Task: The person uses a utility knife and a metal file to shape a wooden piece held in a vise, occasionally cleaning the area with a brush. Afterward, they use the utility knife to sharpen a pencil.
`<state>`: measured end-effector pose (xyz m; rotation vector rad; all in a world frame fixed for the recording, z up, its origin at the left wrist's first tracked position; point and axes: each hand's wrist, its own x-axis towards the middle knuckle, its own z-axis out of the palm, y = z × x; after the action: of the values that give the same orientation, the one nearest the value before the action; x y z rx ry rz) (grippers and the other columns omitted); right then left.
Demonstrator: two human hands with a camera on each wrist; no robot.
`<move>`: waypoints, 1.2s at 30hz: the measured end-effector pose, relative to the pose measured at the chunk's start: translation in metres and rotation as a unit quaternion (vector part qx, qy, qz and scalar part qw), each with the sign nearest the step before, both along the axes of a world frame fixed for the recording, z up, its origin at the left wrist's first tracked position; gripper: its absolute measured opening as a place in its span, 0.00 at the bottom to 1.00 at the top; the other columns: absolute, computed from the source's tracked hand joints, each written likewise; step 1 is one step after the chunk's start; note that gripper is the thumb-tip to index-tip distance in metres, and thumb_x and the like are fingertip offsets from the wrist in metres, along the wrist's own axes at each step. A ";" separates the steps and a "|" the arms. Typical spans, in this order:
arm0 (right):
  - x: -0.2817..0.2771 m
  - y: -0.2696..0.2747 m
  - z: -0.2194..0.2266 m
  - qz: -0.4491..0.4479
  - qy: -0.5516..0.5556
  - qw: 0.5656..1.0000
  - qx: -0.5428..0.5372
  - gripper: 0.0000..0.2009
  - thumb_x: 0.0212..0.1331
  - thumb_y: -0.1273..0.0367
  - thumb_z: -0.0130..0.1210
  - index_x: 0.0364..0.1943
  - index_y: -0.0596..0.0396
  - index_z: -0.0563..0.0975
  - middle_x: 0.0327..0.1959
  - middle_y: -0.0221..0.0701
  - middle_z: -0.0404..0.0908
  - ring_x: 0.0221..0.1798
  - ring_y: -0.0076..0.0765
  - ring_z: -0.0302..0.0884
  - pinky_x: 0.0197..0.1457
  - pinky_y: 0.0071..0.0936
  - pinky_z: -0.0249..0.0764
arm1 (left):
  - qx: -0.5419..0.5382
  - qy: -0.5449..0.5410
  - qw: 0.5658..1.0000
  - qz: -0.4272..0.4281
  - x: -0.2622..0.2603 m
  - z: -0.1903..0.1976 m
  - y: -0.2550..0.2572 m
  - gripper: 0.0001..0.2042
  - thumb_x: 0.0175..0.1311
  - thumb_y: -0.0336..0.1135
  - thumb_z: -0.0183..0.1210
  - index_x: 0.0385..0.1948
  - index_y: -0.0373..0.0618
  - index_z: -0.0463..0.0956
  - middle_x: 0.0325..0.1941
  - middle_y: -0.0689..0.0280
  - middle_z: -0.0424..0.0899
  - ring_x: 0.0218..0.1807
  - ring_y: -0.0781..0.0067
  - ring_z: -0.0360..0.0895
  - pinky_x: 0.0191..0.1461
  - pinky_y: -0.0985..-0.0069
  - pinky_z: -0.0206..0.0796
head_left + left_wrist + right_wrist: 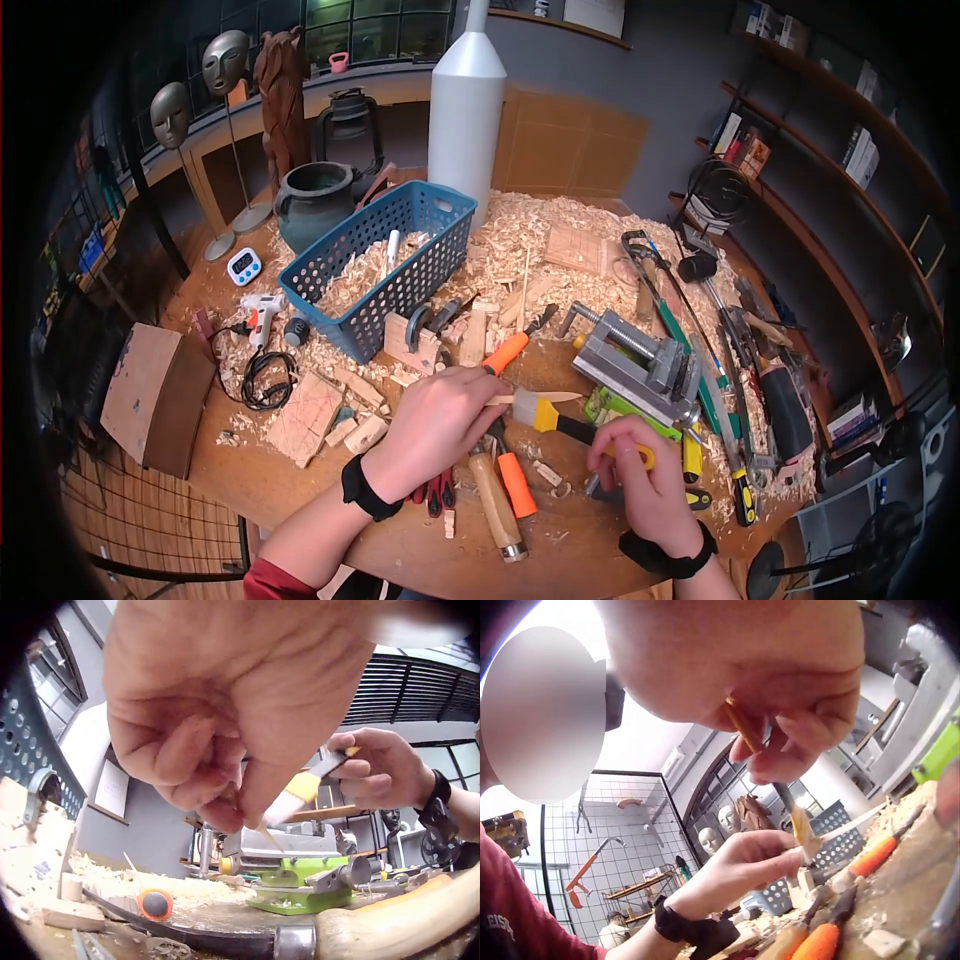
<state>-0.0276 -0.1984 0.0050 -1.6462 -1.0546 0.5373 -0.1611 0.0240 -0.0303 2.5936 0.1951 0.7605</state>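
A paintbrush with pale bristles, a yellow band and a dark handle (575,428) is held by my right hand (645,475), fingers curled round its yellow-ended grip. My left hand (440,420) pinches a slim pointed wooden stick (565,396). In the head view the bristles (523,408) overlap the stick close to the left fingertips. The left wrist view shows the brush's yellow band (304,786) just beyond the left thumb, the stick's tip below it. Under the hands lie a wooden-handled tool (492,500) and an orange handle (517,485).
A grey metal vise (640,365) on a green base stands right of centre. Behind the left hand is a blue perforated basket (350,325) of shavings. Wood blocks (305,415), a glue gun (262,315) and an orange-handled tool (508,352) lie about. Saws and files line the right edge.
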 end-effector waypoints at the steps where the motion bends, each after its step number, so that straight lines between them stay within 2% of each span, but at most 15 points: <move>1: 0.003 0.002 -0.001 -0.011 -0.005 1.000 -0.012 0.11 0.77 0.70 0.44 0.39 0.57 0.77 0.29 0.28 0.77 0.26 0.21 0.72 0.31 0.22 0.68 | -0.004 0.007 1.000 0.007 0.000 -0.001 0.000 0.07 0.66 0.33 0.62 0.40 0.42 0.82 0.38 0.57 0.86 0.41 0.52 0.84 0.45 0.61 0.76; 4: 0.004 -0.005 0.002 -0.057 -0.023 0.998 -0.014 0.10 0.76 0.70 0.44 0.38 0.57 0.77 0.29 0.28 0.77 0.27 0.22 0.73 0.33 0.22 0.68 | 0.001 0.038 0.999 0.033 0.000 -0.004 0.002 0.07 0.69 0.35 0.60 0.39 0.42 0.82 0.38 0.57 0.87 0.40 0.52 0.84 0.44 0.61 0.76; 8: -0.007 0.005 0.010 -0.005 -0.091 0.995 -0.033 0.09 0.73 0.73 0.46 0.37 0.58 0.78 0.30 0.34 0.79 0.31 0.33 0.79 0.37 0.28 0.72 | 0.004 0.078 0.996 0.040 0.001 -0.009 0.001 0.09 0.72 0.38 0.58 0.39 0.42 0.82 0.35 0.56 0.87 0.39 0.51 0.84 0.42 0.60 0.76; 9: 0.000 0.005 0.007 -0.032 -0.110 0.993 -0.040 0.08 0.72 0.74 0.47 0.37 0.59 0.78 0.31 0.37 0.79 0.32 0.38 0.80 0.38 0.32 0.74 | 0.006 0.079 0.996 0.038 0.001 -0.010 0.002 0.09 0.72 0.38 0.58 0.39 0.42 0.82 0.35 0.56 0.87 0.39 0.51 0.84 0.42 0.60 0.76; 11: 0.001 0.002 0.010 -0.038 -0.107 0.993 -0.035 0.08 0.72 0.74 0.47 0.37 0.59 0.78 0.31 0.37 0.80 0.32 0.39 0.80 0.38 0.32 0.74 | 0.005 0.040 0.999 0.032 0.002 -0.012 0.003 0.12 0.72 0.39 0.58 0.30 0.40 0.76 0.25 0.51 0.83 0.30 0.44 0.82 0.35 0.53 0.73; 13: -0.004 0.001 0.013 -0.004 -0.128 0.992 -0.006 0.08 0.71 0.73 0.47 0.37 0.59 0.78 0.31 0.38 0.80 0.33 0.44 0.81 0.38 0.32 0.74 | -0.007 0.071 0.997 0.038 0.001 -0.008 0.002 0.11 0.73 0.39 0.57 0.34 0.41 0.78 0.29 0.52 0.84 0.33 0.47 0.83 0.38 0.56 0.74; 18: 0.005 0.009 0.014 -0.044 -0.191 0.980 -0.045 0.05 0.68 0.73 0.51 0.36 0.55 0.78 0.33 0.38 0.82 0.34 0.46 0.83 0.37 0.34 0.75 | -0.019 0.089 0.995 0.039 0.001 -0.008 0.004 0.11 0.73 0.39 0.56 0.37 0.41 0.80 0.32 0.53 0.85 0.36 0.47 0.83 0.39 0.57 0.74; 20: -0.004 0.009 0.012 0.036 -0.247 0.967 0.045 0.05 0.68 0.74 0.51 0.37 0.55 0.79 0.33 0.38 0.82 0.33 0.46 0.82 0.35 0.35 0.75 | -0.038 0.100 0.993 0.043 0.000 -0.005 0.001 0.11 0.74 0.39 0.56 0.37 0.41 0.80 0.31 0.52 0.84 0.35 0.46 0.83 0.39 0.56 0.74; 21: -0.007 0.010 0.014 0.043 -0.264 0.963 0.004 0.04 0.68 0.74 0.52 0.37 0.54 0.79 0.34 0.37 0.82 0.32 0.46 0.82 0.35 0.35 0.74 | -0.038 0.102 0.993 0.040 0.000 -0.003 0.001 0.11 0.74 0.39 0.56 0.37 0.41 0.80 0.31 0.52 0.84 0.35 0.46 0.83 0.39 0.56 0.74; 24: 0.001 0.009 0.013 -0.047 -0.232 0.971 -0.032 0.04 0.67 0.74 0.52 0.37 0.54 0.78 0.34 0.35 0.81 0.32 0.45 0.81 0.35 0.35 0.75 | -0.067 0.107 0.991 0.039 -0.002 -0.001 0.003 0.11 0.74 0.38 0.54 0.37 0.41 0.80 0.29 0.51 0.83 0.35 0.46 0.83 0.39 0.56 0.73; 26: -0.003 0.008 0.014 -0.038 -0.241 0.970 0.002 0.03 0.66 0.74 0.53 0.37 0.53 0.78 0.33 0.34 0.81 0.32 0.44 0.81 0.35 0.35 0.74 | -0.076 0.098 0.991 0.045 -0.002 -0.002 0.003 0.11 0.75 0.37 0.53 0.37 0.41 0.79 0.27 0.51 0.83 0.34 0.46 0.82 0.38 0.57 0.73; 28: -0.015 0.011 0.018 0.034 -0.243 0.969 0.029 0.04 0.66 0.74 0.52 0.36 0.53 0.78 0.32 0.34 0.80 0.32 0.44 0.81 0.34 0.35 0.74 | -0.093 0.094 0.991 0.030 -0.002 -0.003 0.002 0.11 0.75 0.37 0.52 0.37 0.41 0.79 0.26 0.51 0.82 0.33 0.46 0.82 0.38 0.57 0.72; 29: -0.009 0.013 0.016 0.021 -0.286 0.958 0.016 0.03 0.65 0.74 0.52 0.36 0.53 0.78 0.32 0.34 0.80 0.31 0.45 0.81 0.34 0.35 0.74 | -0.107 0.088 0.990 0.018 -0.002 -0.002 0.002 0.11 0.76 0.37 0.51 0.37 0.41 0.79 0.25 0.52 0.81 0.32 0.46 0.82 0.37 0.58 0.72; 32: -0.002 0.008 0.013 -0.021 -0.261 0.965 0.015 0.04 0.65 0.75 0.52 0.37 0.53 0.78 0.32 0.34 0.79 0.31 0.47 0.80 0.33 0.36 0.73 | -0.120 0.100 0.987 0.023 -0.002 -0.003 0.004 0.12 0.77 0.37 0.50 0.37 0.41 0.79 0.23 0.54 0.80 0.29 0.49 0.81 0.36 0.60 0.71; 36: -0.010 0.011 0.014 0.039 -0.259 0.964 0.037 0.04 0.65 0.75 0.52 0.37 0.54 0.78 0.31 0.35 0.79 0.31 0.46 0.80 0.33 0.36 0.73 | -0.151 0.094 0.984 -0.001 -0.002 0.001 0.002 0.12 0.77 0.36 0.48 0.36 0.41 0.78 0.21 0.56 0.79 0.28 0.52 0.81 0.35 0.62 0.70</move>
<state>-0.0374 -0.1878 0.0191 -1.7257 -1.5039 0.1085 -0.1633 0.0260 -0.0294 2.3709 0.3367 0.4451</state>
